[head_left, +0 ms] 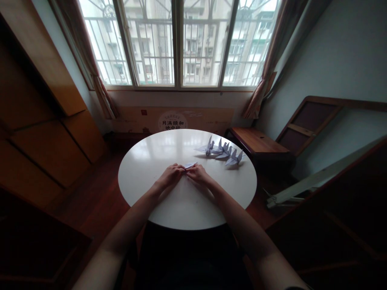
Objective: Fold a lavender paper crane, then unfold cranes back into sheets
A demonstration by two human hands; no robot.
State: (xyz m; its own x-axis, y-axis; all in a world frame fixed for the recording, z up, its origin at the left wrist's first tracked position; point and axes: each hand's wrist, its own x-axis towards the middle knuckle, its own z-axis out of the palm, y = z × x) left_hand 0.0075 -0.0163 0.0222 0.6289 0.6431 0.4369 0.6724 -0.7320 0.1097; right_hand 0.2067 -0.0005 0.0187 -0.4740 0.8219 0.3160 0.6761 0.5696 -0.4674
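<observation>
Over the middle of the white round table (187, 205), my two hands meet at a small piece of folded paper (190, 165). My left hand (173, 175) is closed, its fingertips pinching the paper's left side. From the other side my right hand (197, 174) grips it, fingers closed as well. Much of the paper is hidden by the fingers, so its exact folded shape cannot be made out. Several pale folded paper cranes (224, 150) stand close together at the table's back right, beyond my right hand.
Past the table a barred window (178, 48) lets in light, with curtains (101, 94) at its sides. A wooden bench (258, 141) stands at the right behind the table. Wooden cabinets (51, 157) line the left. A printed panel (133, 117) leans below the window.
</observation>
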